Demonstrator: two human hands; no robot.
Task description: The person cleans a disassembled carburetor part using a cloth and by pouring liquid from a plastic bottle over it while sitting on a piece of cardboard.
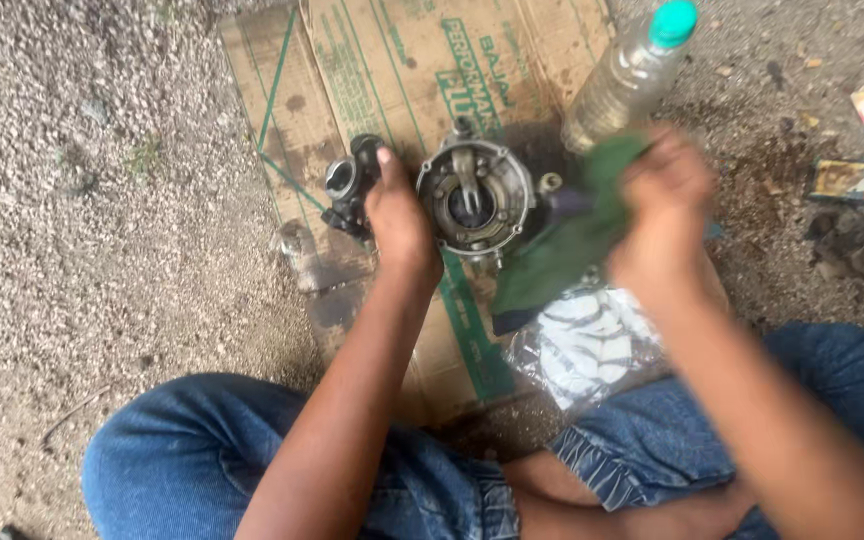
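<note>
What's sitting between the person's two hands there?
In the head view, a round metal engine part lies between the left hand and the right hand, with a green cloth hanging from the right hand beside it.

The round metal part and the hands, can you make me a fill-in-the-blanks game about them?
The left hand steadies the round metal part on flattened ____.
The right hand grips a ____ cloth.
The plastic bottle has a ____ cap.
The person wears blue ____.

Missing words: cardboard; green; green; jeans
</note>
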